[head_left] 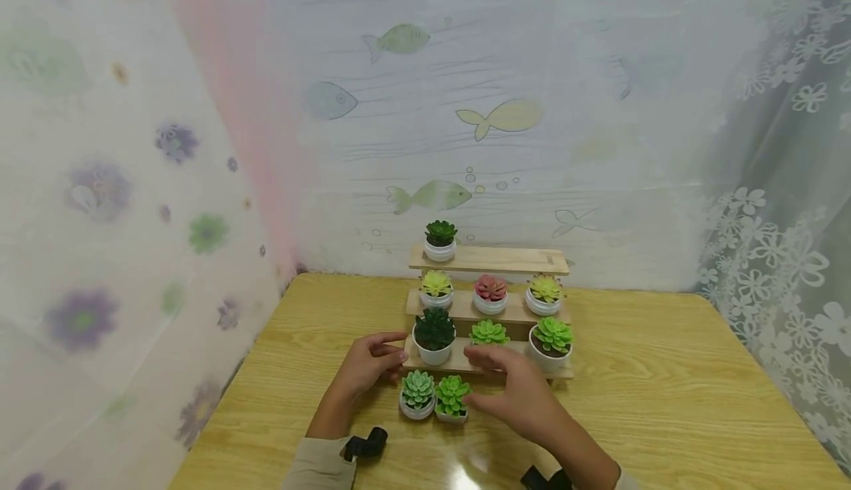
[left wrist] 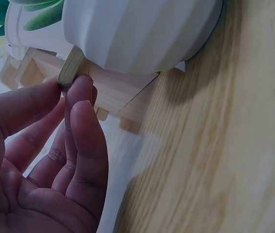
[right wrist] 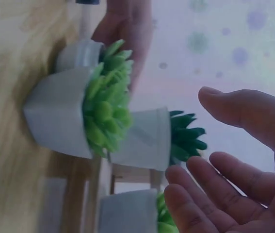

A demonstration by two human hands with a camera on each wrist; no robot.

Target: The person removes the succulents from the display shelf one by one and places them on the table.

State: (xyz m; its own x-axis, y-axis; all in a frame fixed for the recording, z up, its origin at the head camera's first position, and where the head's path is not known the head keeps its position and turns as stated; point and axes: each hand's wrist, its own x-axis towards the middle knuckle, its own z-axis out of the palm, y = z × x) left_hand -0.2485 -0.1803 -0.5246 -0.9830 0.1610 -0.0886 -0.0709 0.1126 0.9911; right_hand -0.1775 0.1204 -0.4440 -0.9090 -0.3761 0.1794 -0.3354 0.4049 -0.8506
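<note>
Okay, mark on the wooden stand (head_left: 505, 258): something small and dark near the 3 o'clock end of its top plank, way too tiny to read.
Stand spot: upright on the table (head_left: 665, 372), at 2 o'clock from the left hand (head_left: 366, 363), with seven potted plants across three levels.
Hard to see: the right hand (head_left: 515, 390) blocks the pot of the middle light-green plant (head_left: 488, 331) on the bottom step, so mostly just leaves show.
Cut off: the black wrist gadget (head_left: 547, 480), at 5 o'clock from the right hand, runs out of the head view's bottom edge. In the left wrist view, a ribbed white pot (left wrist: 142, 34) loses its top.
Left hand pose: thumb and fingertip pinch the bottom plank at its 9 o'clock end, other fingers loosely bent.
Right hand pose: fingers fairly straight, thumb spread well away, nothing in its grasp.
Loose pots: pale-green succulent (head_left: 417, 394) at 4 o'clock from the left hand, bright-green succulent (head_left: 452, 399) right beside it, at 9 o'clock from the right hand; the right wrist view shows a gap to the thumb.
</note>
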